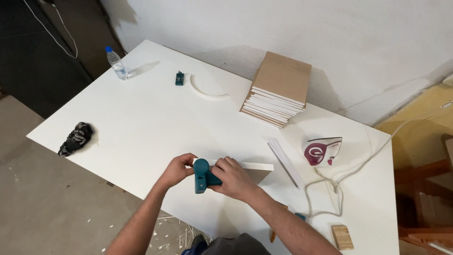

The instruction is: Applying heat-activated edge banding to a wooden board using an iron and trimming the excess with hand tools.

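**Both hands on a teal trimmer at the panel's edge**

The right hand closes its fingers over the body of a teal edge trimmer, and the left hand curls around the tool's far-left side, touching the end of a white panel held on edge near the front of the white table. The trimmer looks like hard plastic, light and stiff, best gripped around its rounded body. The panel seems rigid, with thin edges that could chip.

Further right lie a white strip and a clothes iron with its cord. Far back sit a stack of boards, a curved white offcut, a small teal object and a water bottle; a dark rag lies left.

The trimmer's blade side and the panel's lower part are hidden behind the hands.
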